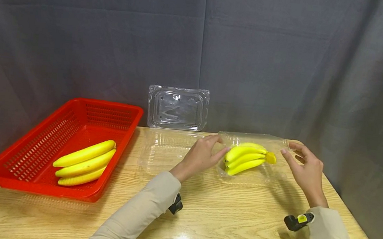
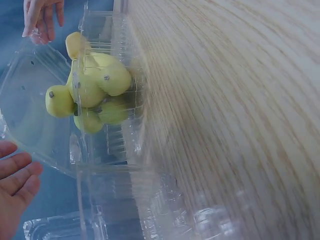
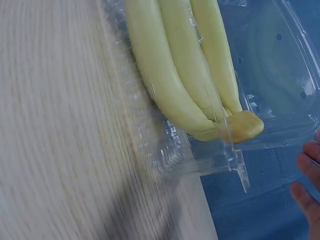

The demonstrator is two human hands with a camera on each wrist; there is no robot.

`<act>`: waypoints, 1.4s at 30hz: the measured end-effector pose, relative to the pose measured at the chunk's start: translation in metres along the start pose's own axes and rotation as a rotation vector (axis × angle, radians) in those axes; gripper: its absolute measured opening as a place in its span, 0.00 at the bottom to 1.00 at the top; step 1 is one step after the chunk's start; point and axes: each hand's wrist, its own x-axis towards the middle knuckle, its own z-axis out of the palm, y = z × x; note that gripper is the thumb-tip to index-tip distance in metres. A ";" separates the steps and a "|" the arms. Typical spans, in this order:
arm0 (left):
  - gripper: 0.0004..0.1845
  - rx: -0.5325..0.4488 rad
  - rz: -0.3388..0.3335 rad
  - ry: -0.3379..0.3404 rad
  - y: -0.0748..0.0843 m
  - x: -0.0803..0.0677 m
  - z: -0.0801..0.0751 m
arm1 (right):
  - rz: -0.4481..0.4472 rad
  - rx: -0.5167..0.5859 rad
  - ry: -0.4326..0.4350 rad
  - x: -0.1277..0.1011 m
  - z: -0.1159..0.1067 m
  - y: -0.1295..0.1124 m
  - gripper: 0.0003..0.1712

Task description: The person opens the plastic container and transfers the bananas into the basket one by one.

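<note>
No words, numbers or signs to read anywhere. Nothing printed on the clear box (image 1: 250, 156) with the bananas (image 1: 247, 158) in it. Nothing written on the red basket (image 1: 71, 142), and no letters on the other clear box (image 1: 177, 107) at the back. No label to make out on the small yellow and black thing (image 1: 298, 221) at the right wrist: too small to tell.
</note>
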 end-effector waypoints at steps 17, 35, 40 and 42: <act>0.28 -0.220 -0.212 -0.005 -0.006 0.005 0.000 | 0.185 0.142 0.041 0.008 0.009 -0.002 0.23; 0.25 -0.236 -0.303 0.012 -0.004 0.022 -0.005 | 0.270 0.245 0.099 0.021 0.019 -0.007 0.22; 0.26 -0.236 -0.329 0.021 -0.006 0.028 -0.006 | 0.263 0.243 0.117 0.024 0.021 -0.014 0.22; 0.26 -0.236 -0.336 0.029 -0.007 0.030 -0.005 | 0.259 0.245 0.128 0.026 0.021 -0.014 0.20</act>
